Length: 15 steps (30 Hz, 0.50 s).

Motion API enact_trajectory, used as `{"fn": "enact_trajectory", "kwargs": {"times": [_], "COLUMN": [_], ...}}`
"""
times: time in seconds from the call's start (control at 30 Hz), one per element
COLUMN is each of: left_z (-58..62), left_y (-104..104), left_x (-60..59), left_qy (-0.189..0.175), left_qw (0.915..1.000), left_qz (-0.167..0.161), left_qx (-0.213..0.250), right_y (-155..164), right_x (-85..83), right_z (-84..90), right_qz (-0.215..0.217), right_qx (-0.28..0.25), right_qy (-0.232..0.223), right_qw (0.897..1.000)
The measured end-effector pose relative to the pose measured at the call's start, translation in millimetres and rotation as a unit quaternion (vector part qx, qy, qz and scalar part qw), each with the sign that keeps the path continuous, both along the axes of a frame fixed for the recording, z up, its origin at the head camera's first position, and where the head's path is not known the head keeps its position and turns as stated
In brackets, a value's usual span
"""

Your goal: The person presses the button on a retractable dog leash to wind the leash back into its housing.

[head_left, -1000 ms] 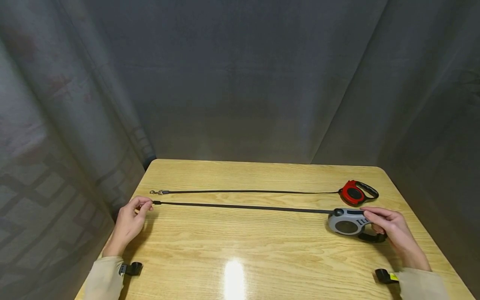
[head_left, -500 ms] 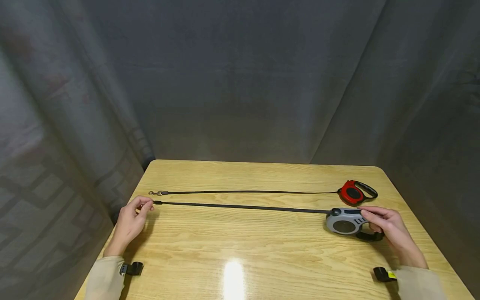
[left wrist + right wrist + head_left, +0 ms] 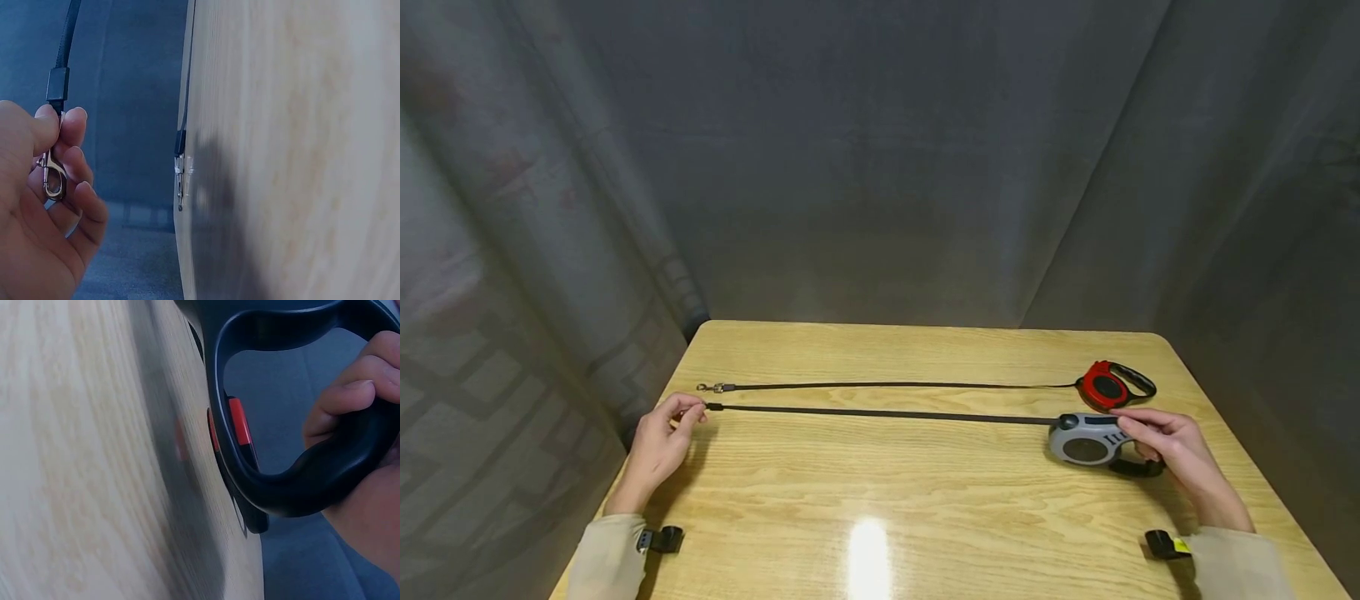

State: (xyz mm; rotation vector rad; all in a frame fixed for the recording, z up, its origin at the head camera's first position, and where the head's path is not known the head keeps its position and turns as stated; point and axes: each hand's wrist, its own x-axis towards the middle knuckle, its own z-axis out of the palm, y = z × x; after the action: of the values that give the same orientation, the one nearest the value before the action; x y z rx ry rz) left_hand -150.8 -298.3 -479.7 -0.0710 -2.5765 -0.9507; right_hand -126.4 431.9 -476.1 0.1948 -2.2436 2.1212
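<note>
Although the head view took in the whole wooden table (image 3: 880, 492), the metal snap clip (image 3: 52, 177) at the left end of the grey leash was hidden there behind the fingers of the left hand (image 3: 658, 442); only the left wrist view showed it, pinched between thumb and fingertips (image 3: 75, 120); the right wrist view was cut off, showing little more than the black handle loop (image 3: 294, 481) and part of a red one behind it; the right hand (image 3: 1172, 446) was curled round that loop at the near right of the table; the grey retractable leash (image 3: 1086, 439) had a rounded grey case, its flat black tape (image 3: 880, 412) drawn taut leftward; just beyond it lay the red retractable leash (image 3: 1108, 386), its thin cord (image 3: 895, 384) parallel and apart.
</note>
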Motion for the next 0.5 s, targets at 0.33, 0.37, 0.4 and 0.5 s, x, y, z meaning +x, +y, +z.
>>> {"fn": "enact_trajectory", "kwargs": {"times": [0.33,0.37,0.4,0.5], "left_z": [-0.6,-0.4,-0.3,0.1], "left_y": [-0.2,-0.4,-0.5,-0.5], "left_x": [-1.3,-1.3,-1.3,-1.2], "left_qy": [0.004,0.004,0.004,0.001], "left_qw": [1.0000,1.0000,1.0000,1.0000], "left_qz": [-0.005,-0.006,-0.006,-0.006], "left_qx": [0.000,0.001,0.000,-0.001], "right_y": [-1.7,-1.7,-1.9,-2.6], "right_x": [0.3,0.2,0.0,-0.6], "right_z": [-1.6,-1.3,-0.8,0.3], "right_qz": [-0.002,-0.003,-0.004,-0.005], "right_qx": [0.012,0.010,0.008,0.005], "right_qy": [-0.004,-0.004,-0.005,-0.006], "right_qw": [1.000,1.000,1.000,1.000]}}
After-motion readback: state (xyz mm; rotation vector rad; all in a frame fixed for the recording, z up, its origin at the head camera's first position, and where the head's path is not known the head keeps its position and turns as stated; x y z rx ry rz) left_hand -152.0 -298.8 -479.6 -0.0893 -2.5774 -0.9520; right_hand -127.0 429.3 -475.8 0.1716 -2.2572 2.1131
